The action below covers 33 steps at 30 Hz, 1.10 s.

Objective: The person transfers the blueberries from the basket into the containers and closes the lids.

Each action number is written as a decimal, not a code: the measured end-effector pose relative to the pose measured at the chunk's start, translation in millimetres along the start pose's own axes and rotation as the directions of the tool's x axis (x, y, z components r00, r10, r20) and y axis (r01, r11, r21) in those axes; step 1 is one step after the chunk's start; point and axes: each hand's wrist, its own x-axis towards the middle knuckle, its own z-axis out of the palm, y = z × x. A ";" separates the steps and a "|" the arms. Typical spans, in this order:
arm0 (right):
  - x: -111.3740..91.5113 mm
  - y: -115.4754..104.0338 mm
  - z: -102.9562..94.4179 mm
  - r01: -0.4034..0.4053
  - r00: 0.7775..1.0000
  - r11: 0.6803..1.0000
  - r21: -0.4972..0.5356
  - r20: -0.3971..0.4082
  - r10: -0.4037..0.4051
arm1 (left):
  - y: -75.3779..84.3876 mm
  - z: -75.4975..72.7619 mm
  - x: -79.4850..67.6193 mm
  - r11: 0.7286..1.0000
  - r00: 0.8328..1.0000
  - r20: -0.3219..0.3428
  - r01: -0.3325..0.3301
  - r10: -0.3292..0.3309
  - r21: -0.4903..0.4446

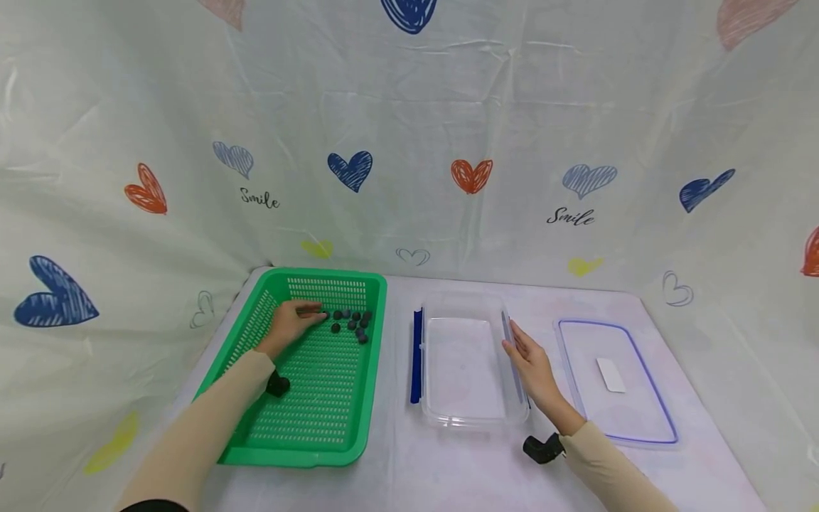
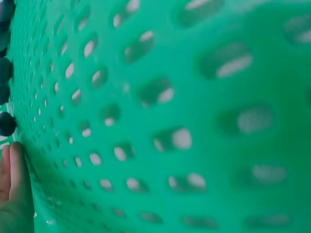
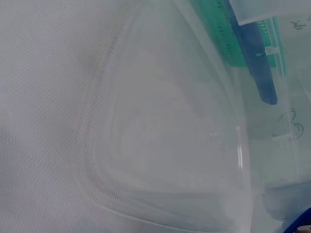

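Observation:
My left hand point(image 1: 291, 326) reaches into the green basket point(image 1: 379, 370), its extended fingertips at a small dark round berry point(image 2: 7, 124) that looks like a blueberry. Whether they pinch it does not show. More berries point(image 1: 356, 317) lie loosely grouped just right of those fingertips, on the basket's floor. On the right side, my right hand point(image 1: 532, 364) rests its fairly straight fingers and thumb against the side flap of a clear plastic container point(image 1: 463, 421). The container stands lidless, with a blue-edged flap point(image 1: 417, 355) folded out on its left.
A clear lid point(image 1: 630, 373) with a blue seal and a white label point(image 1: 611, 375) lies flat right of the container. Behind the table hangs a pale sheet point(image 1: 409, 121) printed with hearts. Black wrist mounts point(image 1: 542, 449) stick out below the hands.

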 end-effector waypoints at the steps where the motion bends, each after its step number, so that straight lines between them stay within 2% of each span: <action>1: 0.1 0.3 0.3 -0.002 1.000 1.000 -0.008 -0.002 0.002 | 0.4 1.0 0.2 1.000 1.000 0.003 -0.012 0.012 0.000; 17: -1.7 0.7 0.7 -0.014 1.000 0.998 -0.058 -0.007 0.014 | 6.2 8.0 3.1 0.993 0.997 0.010 -0.081 0.080 0.082; 25: -0.7 3.2 0.5 0.001 1.000 0.998 -0.068 -0.011 -0.002 | 6.4 7.7 1.8 0.988 0.990 -0.013 -0.136 0.138 0.073; 33: -1.8 5.3 1.1 0.011 1.000 0.997 -0.078 -0.018 -0.013 | 3.0 8.2 5.3 0.995 0.996 0.019 -0.085 0.084 0.049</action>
